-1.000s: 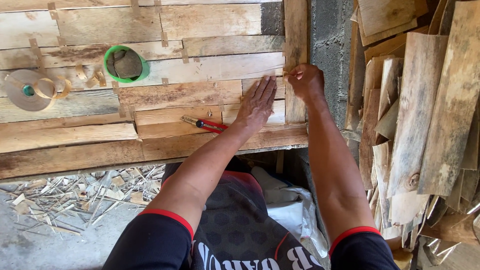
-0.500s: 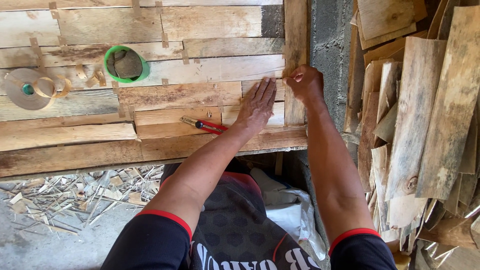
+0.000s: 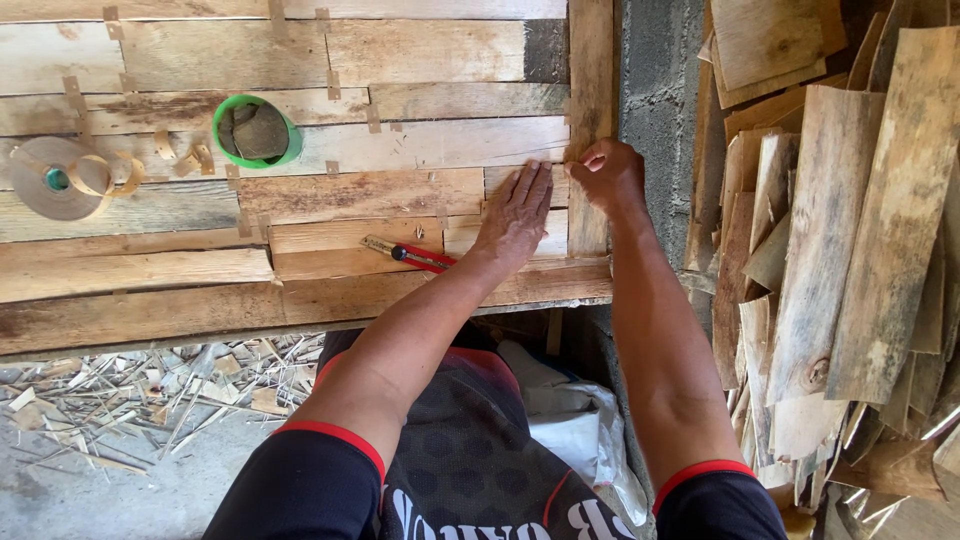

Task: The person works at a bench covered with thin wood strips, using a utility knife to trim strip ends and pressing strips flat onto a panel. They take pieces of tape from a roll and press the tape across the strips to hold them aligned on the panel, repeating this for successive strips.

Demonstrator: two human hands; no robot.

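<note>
While the left hand (image 3: 515,215) lay flat, fingers straight and together, palm down on a short veneer sheet (image 3: 470,232) near the right end of the wooden workbench (image 3: 150,310), it gripped nothing — it only pressed the wood. Just beside it, the right hand (image 3: 608,178) was curled into a narrow pinch, thumb and fingertips closed at the edge of the upright veneer strip (image 3: 590,90) that ran across the ends of the other sheets; whatever sat in that pinch was too small to make out. A red-handled utility knife (image 3: 410,254) lay on the boards just left of the left wrist, untouched. Farther left stood a green bowl (image 3: 256,131) with something dark inside, and near the bench's left end a roll of brown paper tape (image 3: 55,178) with its loose end curled — short tape pieces bridged many seams. Stacked veneer sheets (image 3: 850,220) leaned well apart on the right, and wood scraps (image 3: 130,395) littered the floor below.
</note>
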